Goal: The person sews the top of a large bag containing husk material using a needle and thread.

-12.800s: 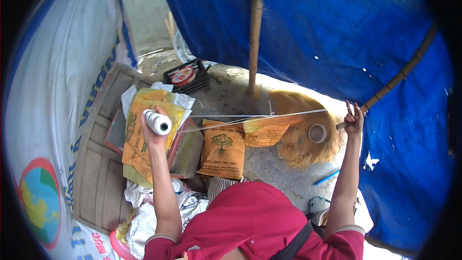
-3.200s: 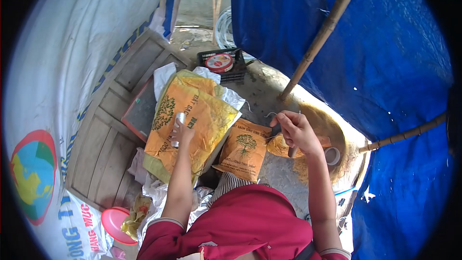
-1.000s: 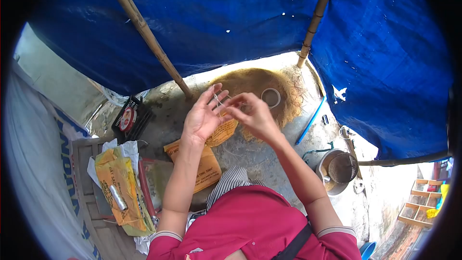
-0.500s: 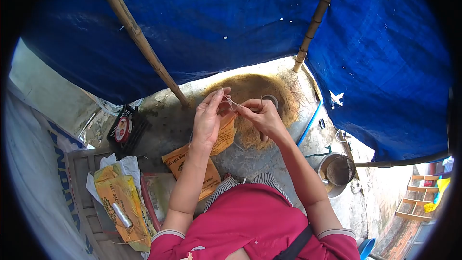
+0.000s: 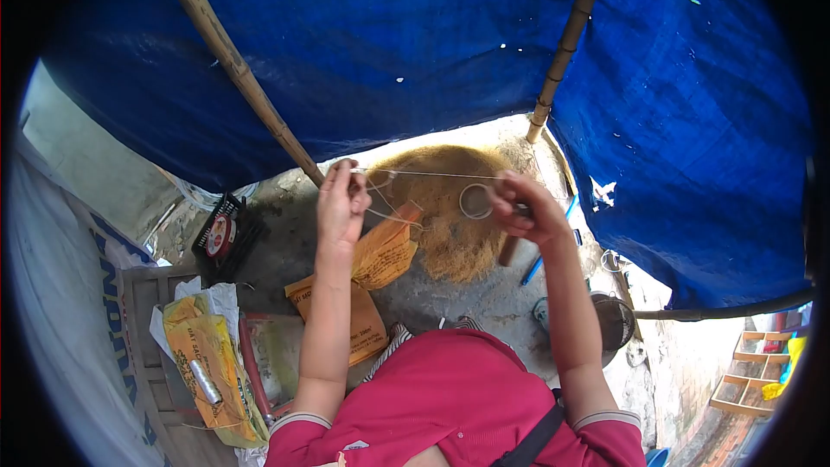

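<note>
A thin pale string (image 5: 441, 175) is stretched nearly straight between my two hands, with loose loops hanging beside the left one. My left hand (image 5: 343, 205) pinches the string near its left end, fingers closed. On the other side my right hand (image 5: 529, 207) is closed around the string's other end, slightly blurred. Beneath the hands lies a heap of yellow-brown grainy material (image 5: 458, 246). On it, close to my right hand, sits a round light-rimmed container (image 5: 475, 201). An orange printed bag (image 5: 367, 320) lies below my left forearm.
A blue tarp (image 5: 389, 43) hangs ahead, with bamboo poles (image 5: 238, 65) before it. At left are a black crate (image 5: 226, 238) and yellow printed bags (image 5: 203, 355) with a silvery roll (image 5: 206, 382). A sieve-like pan (image 5: 614, 324) and wooden rack (image 5: 756, 367) are at right.
My hands were close together over the heap, fingers at the string. They have moved apart, left hand leftward and right hand rightward, drawing the string out between them.
</note>
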